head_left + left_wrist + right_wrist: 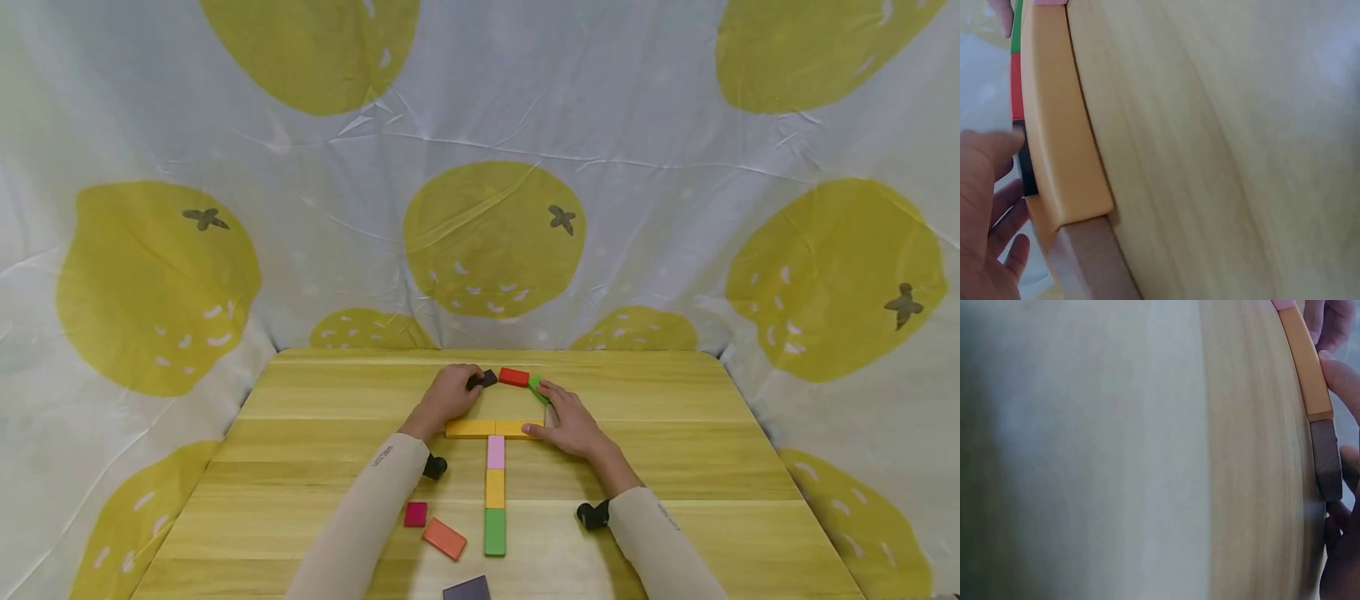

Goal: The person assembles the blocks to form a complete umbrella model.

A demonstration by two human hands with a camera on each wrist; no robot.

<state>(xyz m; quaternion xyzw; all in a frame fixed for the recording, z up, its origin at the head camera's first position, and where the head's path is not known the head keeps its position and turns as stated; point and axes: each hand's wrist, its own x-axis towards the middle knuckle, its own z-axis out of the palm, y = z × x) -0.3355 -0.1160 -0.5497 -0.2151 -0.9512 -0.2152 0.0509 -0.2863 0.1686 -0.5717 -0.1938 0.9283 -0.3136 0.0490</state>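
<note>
My left hand [452, 392] pinches a black block [489, 378] between thumb and fingers, at the upper left of an outline of flat blocks. A red block [513, 377] lies just right of it. My right hand [573, 423] has its fingertips on a green block [537, 387] at the upper right, its thumb resting by the right yellow-orange block [513, 429]. In the right wrist view its fingers lie behind a dark brown block [1326, 459], mostly hidden by the hand in the head view. A brownish block [1094, 259] adjoins the row's left end in the left wrist view.
Below the row runs a column: a pink block [496, 452], a yellow-orange block [495, 488] and a long green block [495, 532]. Loose at the lower left lie a crimson square [416, 514], an orange block [444, 539] and a dark grey block [467, 588]. A lemon-print cloth [495, 242] hangs behind.
</note>
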